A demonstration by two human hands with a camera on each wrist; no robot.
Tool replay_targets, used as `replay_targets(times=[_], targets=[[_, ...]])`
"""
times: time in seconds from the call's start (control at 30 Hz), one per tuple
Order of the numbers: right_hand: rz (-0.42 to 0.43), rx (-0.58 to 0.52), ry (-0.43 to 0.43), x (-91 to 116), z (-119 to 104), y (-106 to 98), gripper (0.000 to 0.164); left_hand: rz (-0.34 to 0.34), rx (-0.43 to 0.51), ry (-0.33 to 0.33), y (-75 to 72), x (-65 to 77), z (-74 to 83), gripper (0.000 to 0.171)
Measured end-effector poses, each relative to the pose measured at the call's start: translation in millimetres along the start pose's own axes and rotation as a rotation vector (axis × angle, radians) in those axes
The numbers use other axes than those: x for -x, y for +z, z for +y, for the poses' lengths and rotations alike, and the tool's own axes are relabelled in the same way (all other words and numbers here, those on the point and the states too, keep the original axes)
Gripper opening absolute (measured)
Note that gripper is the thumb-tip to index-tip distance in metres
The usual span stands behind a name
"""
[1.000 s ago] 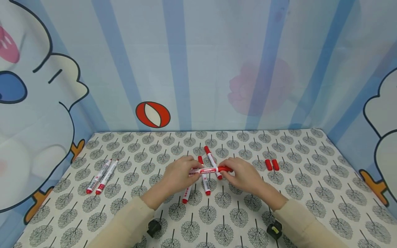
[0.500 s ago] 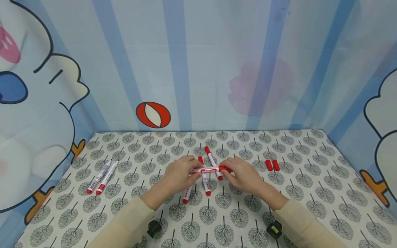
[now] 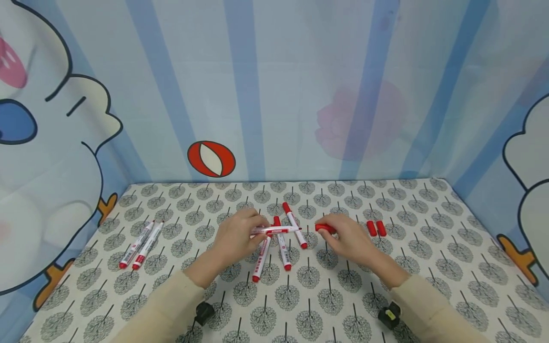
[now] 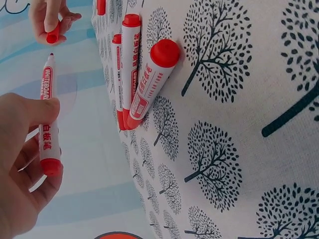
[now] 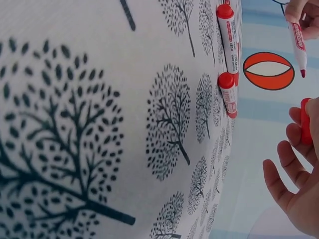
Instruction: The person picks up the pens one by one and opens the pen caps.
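My left hand grips a whiteboard marker by its white barrel, the bare red tip pointing toward my right hand. Between the thumb and fingers of my right hand is a red marker cap, a short gap away from that tip. Both are held above the cloth. Below them lie three capped markers: one at the left, one in the middle partly behind the held marker, and one at the right.
Two uncapped markers lie side by side on the left of the tree-print cloth. Two loose red caps stand close together on the right. A striped cartoon curtain closes off the back and sides.
The cap has come off the marker. My right hand has moved right with the cap, and my left hand has shifted slightly left with the marker, whose tip now shows.
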State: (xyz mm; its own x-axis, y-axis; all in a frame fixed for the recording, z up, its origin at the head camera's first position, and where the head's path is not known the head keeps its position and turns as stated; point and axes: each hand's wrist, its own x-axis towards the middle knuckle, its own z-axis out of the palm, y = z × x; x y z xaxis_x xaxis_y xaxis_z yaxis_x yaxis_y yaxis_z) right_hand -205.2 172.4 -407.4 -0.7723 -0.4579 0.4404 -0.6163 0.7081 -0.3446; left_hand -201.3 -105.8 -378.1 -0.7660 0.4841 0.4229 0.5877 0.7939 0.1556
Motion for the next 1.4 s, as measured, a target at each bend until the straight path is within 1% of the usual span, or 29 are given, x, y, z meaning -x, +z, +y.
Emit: replay_targets(times=[0.2, 0.3, 0.43, 0.57, 0.7, 0.87, 1.0, 1.1, 1.27, 1.4], targets=[[0.009, 0.015, -0.001, 2, 1, 0, 0.018, 0.001, 0.009, 0.014, 2.3, 0.6, 0.2, 0.018], [0.003, 0.017, 0.012, 2, 0, 0, 0.02, -0.004, 0.027, 0.008, 3.0, 1.2, -0.1, 0.018], [-0.006, 0.013, 0.023, 2, -1, 0, 0.019, -0.042, 0.026, -0.031, 2.9, 2.7, -1.7, 0.02], [-0.002, 0.014, 0.015, 3, -2, 0, 0.018, -0.088, 0.006, -0.096, 2.2, 5.8, -5.6, 0.022], [0.006, 0.034, 0.01, 3, -2, 0, 0.019, -0.105, 0.008, -0.137, 2.3, 10.7, -12.5, 0.021], [0.019, 0.049, 0.002, 4, -2, 1, 0.02, -0.082, -0.005, -0.158, -0.9, 18.7, -21.9, 0.018], [0.024, 0.052, -0.004, 4, -1, 2, 0.02, -0.09, -0.025, -0.185, -3.3, 26.0, -31.7, 0.016], [0.02, 0.061, 0.0, 4, 0, 2, 0.021, -0.096, -0.036, -0.206, -3.4, 30.7, -40.2, 0.017], [0.003, 0.08, 0.014, 4, -1, 2, 0.023, -0.09, -0.022, -0.239, -3.8, 37.2, -51.3, 0.017], [0.003, 0.085, 0.008, 4, -2, 2, 0.024, -0.107, -0.021, -0.266, -3.7, 41.9, -59.2, 0.016]])
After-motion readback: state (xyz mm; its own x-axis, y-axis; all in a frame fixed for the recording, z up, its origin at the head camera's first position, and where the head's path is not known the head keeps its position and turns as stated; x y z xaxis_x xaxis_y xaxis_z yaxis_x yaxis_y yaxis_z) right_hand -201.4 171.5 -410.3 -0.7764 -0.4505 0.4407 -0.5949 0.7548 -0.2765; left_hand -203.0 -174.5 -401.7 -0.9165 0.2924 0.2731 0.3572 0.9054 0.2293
